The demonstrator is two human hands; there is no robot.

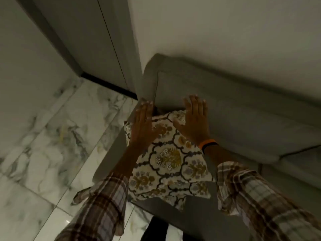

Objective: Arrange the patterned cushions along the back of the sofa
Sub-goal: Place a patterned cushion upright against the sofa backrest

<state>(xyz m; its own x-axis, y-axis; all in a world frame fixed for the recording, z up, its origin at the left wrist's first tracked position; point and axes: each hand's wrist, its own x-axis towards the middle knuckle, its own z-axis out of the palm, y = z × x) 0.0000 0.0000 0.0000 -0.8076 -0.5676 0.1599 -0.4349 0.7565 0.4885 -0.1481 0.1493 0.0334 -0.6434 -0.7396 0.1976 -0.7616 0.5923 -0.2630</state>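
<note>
A cream cushion (pixel 169 164) with a dark lattice and mustard flower pattern leans in the left corner of the grey sofa (pixel 243 105), its top against the backrest. My left hand (pixel 144 124) lies flat on the cushion's upper left corner, fingers spread, close to the armrest. My right hand (pixel 192 119) presses flat on the upper right corner, fingertips touching the backrest. Neither hand grips the fabric. Both arms wear plaid sleeves, and the right wrist carries an orange and a black band.
The sofa's left armrest (pixel 149 80) stands next to a wall corner and a grey panel (pixel 97 40). White marble floor tiles (pixel 52 136) spread to the left. The seat (pixel 295 171) runs on to the right. A pale wall rises behind the backrest.
</note>
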